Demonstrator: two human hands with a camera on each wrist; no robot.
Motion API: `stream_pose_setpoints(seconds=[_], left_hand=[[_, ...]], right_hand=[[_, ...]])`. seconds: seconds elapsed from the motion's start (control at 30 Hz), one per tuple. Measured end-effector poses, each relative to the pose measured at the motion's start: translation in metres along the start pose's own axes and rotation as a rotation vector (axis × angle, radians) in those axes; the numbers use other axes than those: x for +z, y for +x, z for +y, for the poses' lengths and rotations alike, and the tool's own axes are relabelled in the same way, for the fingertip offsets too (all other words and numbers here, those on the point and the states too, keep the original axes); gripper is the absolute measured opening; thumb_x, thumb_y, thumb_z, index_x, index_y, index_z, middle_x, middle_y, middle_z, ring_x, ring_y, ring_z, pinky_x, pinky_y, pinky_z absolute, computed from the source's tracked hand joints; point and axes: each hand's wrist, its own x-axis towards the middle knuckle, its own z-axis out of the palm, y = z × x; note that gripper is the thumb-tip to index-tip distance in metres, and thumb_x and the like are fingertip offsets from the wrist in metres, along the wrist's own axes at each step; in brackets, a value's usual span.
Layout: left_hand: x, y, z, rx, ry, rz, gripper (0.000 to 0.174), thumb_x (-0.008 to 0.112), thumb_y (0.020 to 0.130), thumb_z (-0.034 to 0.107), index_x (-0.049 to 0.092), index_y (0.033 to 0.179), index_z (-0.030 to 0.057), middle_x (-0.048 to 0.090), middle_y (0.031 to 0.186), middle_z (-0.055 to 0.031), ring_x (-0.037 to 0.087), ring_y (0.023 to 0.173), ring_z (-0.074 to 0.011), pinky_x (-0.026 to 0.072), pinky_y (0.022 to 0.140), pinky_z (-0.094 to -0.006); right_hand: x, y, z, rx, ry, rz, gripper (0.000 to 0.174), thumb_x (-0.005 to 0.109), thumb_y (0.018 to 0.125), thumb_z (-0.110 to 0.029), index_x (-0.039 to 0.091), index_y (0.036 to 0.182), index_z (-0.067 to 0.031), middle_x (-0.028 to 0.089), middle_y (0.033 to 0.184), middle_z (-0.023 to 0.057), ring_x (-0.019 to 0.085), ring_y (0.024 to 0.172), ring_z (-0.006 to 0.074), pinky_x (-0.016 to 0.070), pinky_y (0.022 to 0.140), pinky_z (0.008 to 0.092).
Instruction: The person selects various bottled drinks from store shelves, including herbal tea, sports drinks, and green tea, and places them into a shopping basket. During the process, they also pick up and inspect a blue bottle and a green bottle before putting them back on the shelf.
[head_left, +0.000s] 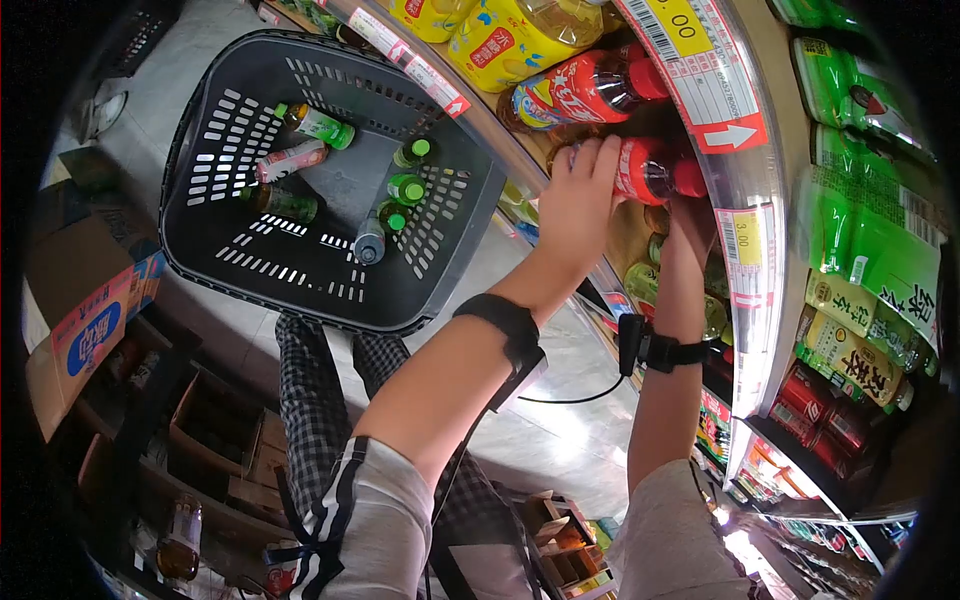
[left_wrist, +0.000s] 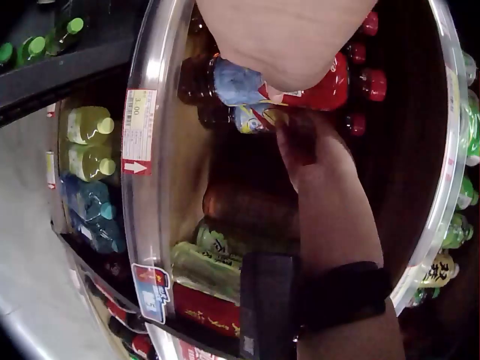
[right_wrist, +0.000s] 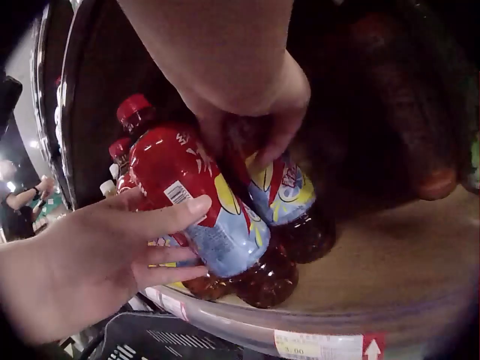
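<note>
A red-capped bottle with a red and blue label (head_left: 640, 170) (right_wrist: 225, 240) lies on the shelf. My left hand (head_left: 585, 200) (left_wrist: 289, 34) (right_wrist: 97, 247) holds it, thumb on the label and fingers against its side. Beside it, a second such bottle (right_wrist: 281, 187) is gripped by my right hand (head_left: 688, 235) (left_wrist: 315, 150) (right_wrist: 247, 82), whose fingers bend round the label. In the head view the bottles hide much of the right hand's fingers.
A dark basket (head_left: 470, 215) with several bottles stands left of the shelf. Another red-labelled bottle (head_left: 580, 90) and yellow-labelled bottles (head_left: 500, 50) lie beyond the hands. The shelf's clear edge (left_wrist: 139, 202) carries price tags. Cardboard boxes (head_left: 70, 290) stand at far left.
</note>
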Motion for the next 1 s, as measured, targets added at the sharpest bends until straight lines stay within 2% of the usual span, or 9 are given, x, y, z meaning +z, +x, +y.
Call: stream_pose_setpoints(seconds=[0.23,0.33,0.43,0.53,0.63,0.73,0.83,0.93,1.0], left_hand=[[-0.015,0.010,0.004,-0.080,-0.028,0.017,0.055,0.063,0.068,0.005,0.039,0.117,0.0082,0.045,0.111,-0.0153,0.046,0.100,-0.0365,0.0402,0.080,-0.0428],[-0.013,0.008,0.006,-0.066,-0.051,0.058,0.056,0.064,0.068,0.005,0.038,0.117,0.0048,0.045,0.109,-0.0169,0.046,0.099,-0.0371,0.0397,0.082,-0.0415],[-0.004,0.001,0.006,-0.129,-0.253,0.165,0.049,0.061,0.067,0.002,0.039,0.111,0.0004,0.044,0.107,-0.0173,0.042,0.101,-0.0367,0.0374,0.084,-0.0403],[0.001,-0.001,0.006,-0.154,-0.275,0.241,0.043,0.059,0.068,0.000,0.040,0.106,0.0003,0.045,0.104,-0.0188,0.043,0.099,-0.0375,0.0373,0.083,-0.0398],[-0.002,-0.001,0.004,-0.134,-0.203,0.228,0.041,0.059,0.069,0.000,0.040,0.105,0.0005,0.045,0.104,-0.0185,0.043,0.098,-0.0374,0.0381,0.081,-0.0394],[-0.011,-0.008,0.002,-0.241,-0.165,0.127,0.037,0.059,0.070,0.003,0.042,0.102,0.0004,0.047,0.102,-0.0172,0.044,0.098,-0.0358,0.0383,0.081,-0.0390],[-0.026,-0.025,-0.021,-0.308,-0.160,0.036,0.028,0.058,0.075,0.007,0.046,0.100,0.0015,0.051,0.095,-0.0168,0.053,0.089,-0.0298,0.0422,0.075,-0.0353],[-0.055,-0.049,-0.074,-0.466,-0.129,-0.040,0.017,0.055,0.076,0.006,0.051,0.092,0.0008,0.056,0.086,-0.0151,0.057,0.080,-0.0267,0.0449,0.069,-0.0336],[-0.082,-0.069,-0.114,-0.583,-0.143,-0.024,0.010,0.053,0.078,0.005,0.054,0.086,-0.0001,0.060,0.078,-0.0127,0.059,0.073,-0.0246,0.0456,0.065,-0.0310]], right_hand=[[0.012,0.022,-0.007,0.008,0.064,-0.081,0.052,0.060,0.074,-0.003,0.036,0.120,-0.0058,0.045,0.116,0.0117,0.053,0.098,0.0224,0.0485,0.076,0.0331],[0.010,0.024,-0.008,0.021,0.089,-0.101,0.052,0.060,0.075,-0.003,0.036,0.120,-0.0057,0.045,0.116,0.0117,0.053,0.098,0.0224,0.0480,0.077,0.0335],[0.008,0.027,-0.011,0.031,0.125,-0.131,0.052,0.060,0.075,-0.004,0.036,0.121,-0.0057,0.045,0.116,0.0117,0.053,0.098,0.0225,0.0476,0.078,0.0340],[0.008,0.028,-0.011,0.041,0.169,-0.164,0.051,0.059,0.075,-0.005,0.035,0.121,-0.0057,0.045,0.116,0.0117,0.053,0.098,0.0226,0.0472,0.079,0.0344],[0.010,0.026,-0.005,0.052,0.226,-0.189,0.051,0.059,0.076,-0.005,0.035,0.121,-0.0057,0.045,0.117,0.0117,0.053,0.098,0.0227,0.0468,0.079,0.0349],[0.013,0.013,0.008,0.056,0.320,-0.205,0.050,0.059,0.076,-0.006,0.035,0.121,-0.0057,0.045,0.117,0.0117,0.053,0.098,0.0227,0.0464,0.080,0.0353],[0.021,-0.011,0.035,-0.067,0.350,-0.214,0.050,0.055,0.079,-0.010,0.032,0.123,-0.0046,0.042,0.119,0.0113,0.053,0.095,0.0223,0.0426,0.085,0.0372],[0.040,-0.067,0.043,-0.053,0.310,0.085,0.029,0.053,0.080,-0.004,0.046,0.108,-0.0024,0.048,0.109,0.0108,0.054,0.086,0.0190,0.0463,0.074,0.0293],[0.052,-0.109,0.058,-0.039,0.158,0.123,0.018,0.049,0.079,-0.001,0.051,0.097,-0.0001,0.055,0.097,0.0101,0.056,0.076,0.0167,0.0461,0.069,0.0262]])
